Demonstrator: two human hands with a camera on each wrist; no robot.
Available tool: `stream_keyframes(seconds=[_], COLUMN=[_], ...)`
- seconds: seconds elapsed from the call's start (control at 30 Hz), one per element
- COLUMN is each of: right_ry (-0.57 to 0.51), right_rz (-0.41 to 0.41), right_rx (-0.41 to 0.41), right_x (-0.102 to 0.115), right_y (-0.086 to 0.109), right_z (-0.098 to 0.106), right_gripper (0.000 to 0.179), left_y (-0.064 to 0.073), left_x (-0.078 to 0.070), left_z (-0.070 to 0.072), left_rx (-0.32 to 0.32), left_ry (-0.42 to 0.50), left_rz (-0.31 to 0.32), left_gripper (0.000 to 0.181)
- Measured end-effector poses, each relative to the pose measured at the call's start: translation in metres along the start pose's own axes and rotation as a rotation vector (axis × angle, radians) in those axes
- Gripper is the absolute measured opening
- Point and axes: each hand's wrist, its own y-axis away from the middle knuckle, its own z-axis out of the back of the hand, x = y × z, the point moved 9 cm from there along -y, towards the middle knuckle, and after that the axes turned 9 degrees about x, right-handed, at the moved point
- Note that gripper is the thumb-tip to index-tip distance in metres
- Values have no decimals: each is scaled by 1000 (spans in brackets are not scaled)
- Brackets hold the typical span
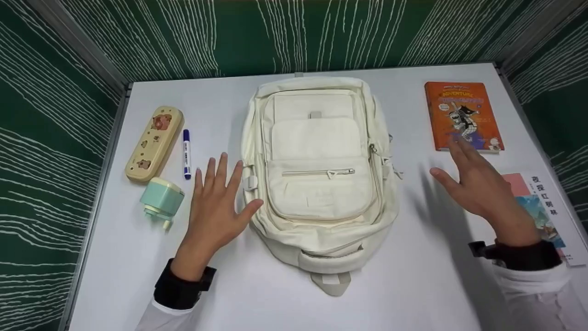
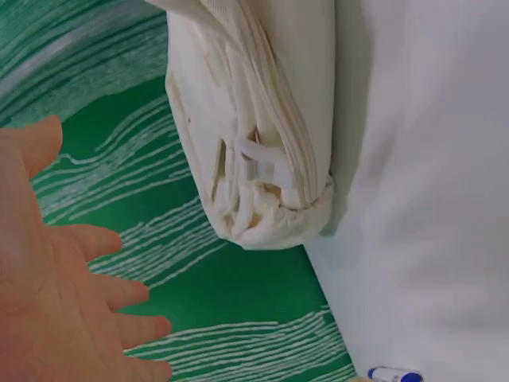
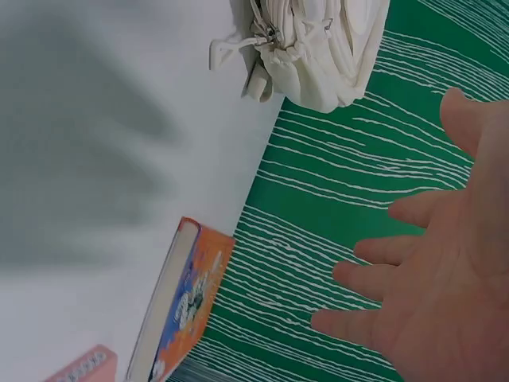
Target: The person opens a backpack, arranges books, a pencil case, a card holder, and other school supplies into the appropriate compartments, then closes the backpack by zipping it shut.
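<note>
A cream backpack [image 1: 321, 184] lies flat in the middle of the white table, front pockets up and its top handle toward me. My left hand [image 1: 216, 211] is held above the table at the bag's left side, fingers spread and straight, holding nothing. On the other side my right hand [image 1: 482, 188] hovers with fingers extended, between the backpack and the books, also holding nothing. In the left wrist view the spread left hand [image 2: 71, 294] is apart from the backpack [image 2: 254, 135]. The right wrist view shows the right hand [image 3: 429, 270] away from the orange book [image 3: 191, 294].
Left of the bag are a yellow pencil case [image 1: 155, 143], a blue-capped white marker [image 1: 187, 154] and a mint-green pencil sharpener [image 1: 162, 198] with a crank. At right lie an orange book [image 1: 459, 108] and a white-edged book [image 1: 546, 216], partly hidden by my right arm.
</note>
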Motion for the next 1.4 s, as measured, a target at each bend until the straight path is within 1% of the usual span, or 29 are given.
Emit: stream_keyframes(seconds=[0.1,0.2,0.3,0.43,0.6,0.7,0.77,0.83,0.9,0.97,1.13,1.3,1.4], right_ry=[-31,-68,-93,-104,-151,-169,-233,-328,-427,-481,-475,-455,-459], right_rz=[-6,-3,13,42,47,46,45,37,22,7,-31,-56,-73], right_rx=[32,56,67,72,87,72,47,12,-21,-52,-102,-130,-139], right_x=[3,7,13,21,28,31,33,34,36,37,38,34,31], right_y=[-10,-21,-32,-50,-71,-83,-91,-98,-105,-109,-118,-121,-120], right_z=[-4,-8,-13,-19,-29,-33,-35,-36,-37,-38,-42,-45,-45], right_gripper=[85,84,82,80,81,79,75,69,63,57,47,41,38], left_y=[2,4,8,12,18,22,25,28,31,33,36,38,38], left_x=[-16,-33,-52,-77,-105,-120,-129,-137,-144,-149,-155,-161,-161], left_z=[-5,-10,-17,-32,-52,-62,-67,-71,-73,-75,-76,-75,-75], left_rx=[-21,-47,-52,-25,17,35,38,30,11,-10,-59,-80,-92], left_ry=[14,8,-1,-41,-126,-159,-178,-199,-224,-247,-257,-258,-258], left_rz=[-52,-114,-173,-237,-313,-355,-390,-429,-466,-495,-536,-566,-573], left_gripper=[87,85,82,80,77,76,73,68,62,56,45,40,38])
